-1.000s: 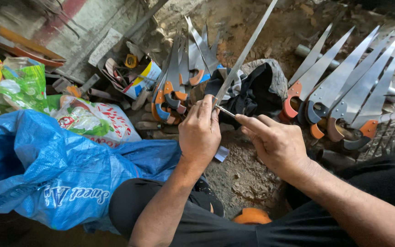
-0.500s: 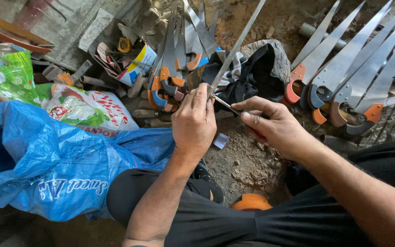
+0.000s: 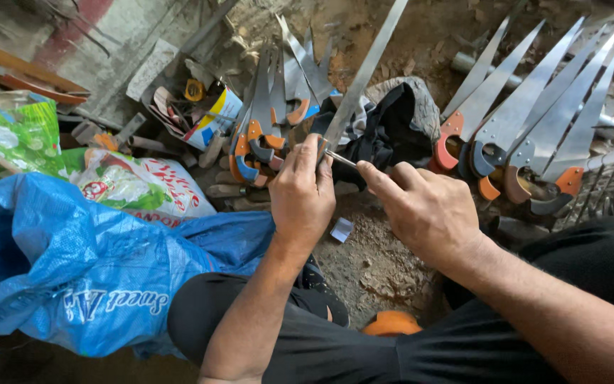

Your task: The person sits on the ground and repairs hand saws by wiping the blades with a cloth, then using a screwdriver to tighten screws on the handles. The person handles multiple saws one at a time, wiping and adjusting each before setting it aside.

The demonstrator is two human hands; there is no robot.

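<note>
A long bare saw blade rises slanted from the left hand, which is closed around its lower end. The right hand pinches a thin metal rod against that end. Around lie finished saws with orange handles — and a blue sack beside the left knee.

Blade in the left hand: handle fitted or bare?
Bare: the long steel blade runs straight into the left hand, no coloured handle showing.
</note>
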